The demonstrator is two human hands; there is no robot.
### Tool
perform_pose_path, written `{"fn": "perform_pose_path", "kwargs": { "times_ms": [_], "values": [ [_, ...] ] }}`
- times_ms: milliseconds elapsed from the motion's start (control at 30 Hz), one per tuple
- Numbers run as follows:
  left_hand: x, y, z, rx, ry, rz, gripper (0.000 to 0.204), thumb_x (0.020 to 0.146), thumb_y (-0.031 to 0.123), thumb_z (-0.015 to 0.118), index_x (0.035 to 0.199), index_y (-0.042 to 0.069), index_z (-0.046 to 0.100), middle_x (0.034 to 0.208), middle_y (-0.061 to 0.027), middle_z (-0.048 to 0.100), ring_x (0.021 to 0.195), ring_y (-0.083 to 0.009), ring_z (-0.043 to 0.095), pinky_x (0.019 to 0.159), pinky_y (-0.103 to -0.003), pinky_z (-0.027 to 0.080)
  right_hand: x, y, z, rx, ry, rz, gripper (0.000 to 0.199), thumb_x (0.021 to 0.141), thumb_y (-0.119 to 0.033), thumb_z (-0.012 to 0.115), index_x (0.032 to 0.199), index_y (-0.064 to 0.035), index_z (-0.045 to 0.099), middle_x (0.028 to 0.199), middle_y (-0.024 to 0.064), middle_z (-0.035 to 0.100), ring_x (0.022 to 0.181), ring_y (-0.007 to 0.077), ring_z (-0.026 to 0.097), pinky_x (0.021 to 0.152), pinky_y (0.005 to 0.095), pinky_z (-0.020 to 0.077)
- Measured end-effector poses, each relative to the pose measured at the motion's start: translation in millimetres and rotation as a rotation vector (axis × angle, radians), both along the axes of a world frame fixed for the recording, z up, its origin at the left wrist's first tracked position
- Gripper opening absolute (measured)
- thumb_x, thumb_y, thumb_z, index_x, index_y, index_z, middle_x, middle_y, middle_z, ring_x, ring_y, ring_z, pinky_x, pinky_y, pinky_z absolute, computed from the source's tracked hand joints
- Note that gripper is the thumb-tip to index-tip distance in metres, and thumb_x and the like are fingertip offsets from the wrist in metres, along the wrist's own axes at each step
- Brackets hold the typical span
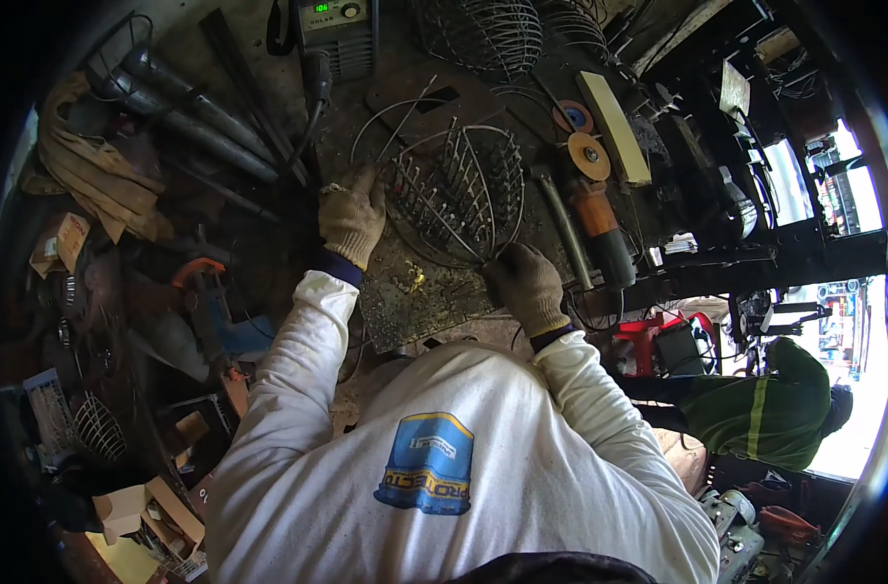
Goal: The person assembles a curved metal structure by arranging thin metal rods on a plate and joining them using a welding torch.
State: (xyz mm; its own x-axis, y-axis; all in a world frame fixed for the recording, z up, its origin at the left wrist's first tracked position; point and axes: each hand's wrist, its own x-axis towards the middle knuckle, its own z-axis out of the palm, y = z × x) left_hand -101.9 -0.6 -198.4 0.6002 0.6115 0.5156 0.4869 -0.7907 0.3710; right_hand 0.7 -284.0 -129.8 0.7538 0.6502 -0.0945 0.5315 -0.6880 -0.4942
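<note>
Head view is showing a curved-rod wire frame lying on the worktop, to the left of the angle grinder. The gloved left hand is resting at the frame's side farthest from the grinder; its fingers are meeting the wire there, but I cannot tell whether they are gripping it. The gloved right hand is sitting left of the grinder's rear end, its fingers grasping the frame's near edge where rods are converging. A metal tube is lying just left of the grinder, and a pale yellow bar is lying to its right, beside its disc. Beyond and well left of the grinder, a welding machine is standing. A co-worker is bending over, nearer and well right of the grinder.
</note>
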Motion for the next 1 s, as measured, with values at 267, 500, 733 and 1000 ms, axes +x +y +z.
{"fn": "perform_pose_path", "kwargs": {
  "times_ms": [267, 500, 733, 1000],
  "values": [
    [-0.4, 0.6, 1.6, 0.000, 0.009, 0.027, 0.024, 0.098, 0.030, 0.067, 0.112, 0.012, 0.075, 0.103, -0.0147, 0.077, 0.093, -0.0386, 0.072, 0.082, -0.047, 0.057, -7.6, 1.8, 7.8, 0.072, 0.027, -0.028, 0.036, 0.088, -0.043, 0.073, 0.090, -0.0073, 0.070, 0.090, 0.0156, 0.072, 0.091, 0.0392, 0.071, 0.080, 0.0510, 0.0536],
    [-1.4, -1.1, -1.4, -0.012, 0.051, 0.041, 0.024, 0.097, 0.030, 0.067, 0.115, 0.016, 0.073, 0.115, -0.0084, 0.075, 0.095, -0.0354, 0.071, 0.087, -0.047, 0.054, -7.2, -2.6, -0.1, 0.127, 0.042, -0.048, 0.036, 0.088, -0.044, 0.073, 0.089, -0.0076, 0.069, 0.092, 0.0167, 0.071, 0.092, 0.0406, 0.070, 0.079, 0.0514, 0.0532],
    [-0.7, 10.1, -14.3, -0.040, 0.062, 0.043, 0.026, 0.098, 0.032, 0.067, 0.119, 0.019, 0.072, 0.112, -0.0082, 0.075, 0.095, -0.0343, 0.071, 0.085, -0.046, 0.054, -5.2, 0.0, 0.8, 0.193, 0.019, -0.076, 0.034, 0.091, -0.042, 0.068, 0.095, -0.0076, 0.071, 0.093, 0.0176, 0.071, 0.097, 0.0407, 0.069, 0.082, 0.0505, 0.0532],
    [11.1, 20.0, 3.2, 0.030, 0.171, 0.038, 0.033, 0.103, 0.039, 0.060, 0.127, 0.021, 0.073, 0.106, -0.0119, 0.076, 0.092, -0.0362, 0.072, 0.082, -0.048, 0.056, 8.0, 9.0, 3.7, 0.184, 0.058, -0.073, 0.034, 0.092, -0.040, 0.069, 0.100, -0.0070, 0.072, 0.097, 0.0190, 0.072, 0.098, 0.0416, 0.069, 0.084, 0.0504, 0.0535]
  ]
}}
